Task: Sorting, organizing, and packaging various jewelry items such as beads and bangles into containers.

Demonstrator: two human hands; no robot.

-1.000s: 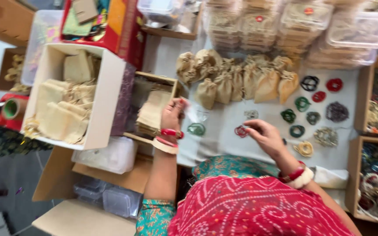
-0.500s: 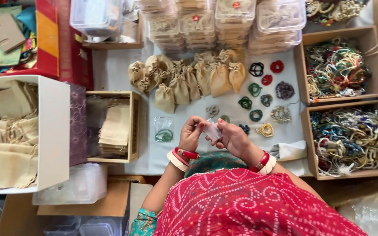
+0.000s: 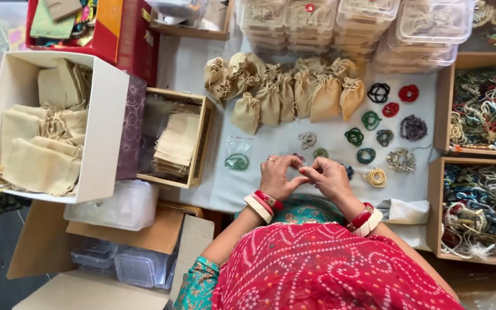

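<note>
Both hands meet at centre, fingertips pinched together: left hand (image 3: 275,175) & right hand (image 3: 329,177), wrists bent inward, forearms angled in.

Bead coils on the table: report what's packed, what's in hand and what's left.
Done: a row of filled drawstring pouches stands behind the work area, and one green coil sits in a clear bag. In hand: the left hand and right hand meet fingertip to fingertip over something too small to identify. Left: about a dozen loose bead coils lie unbagged, and empty pouches wait in the wooden box.

tan drawstring pouches (image 3: 294,92) bunched up top, stacked clear plastic boxes (image 3: 340,23) behind, bead trays (image 3: 483,109) right, white box of cloth bags (image 3: 47,132) left
</note>
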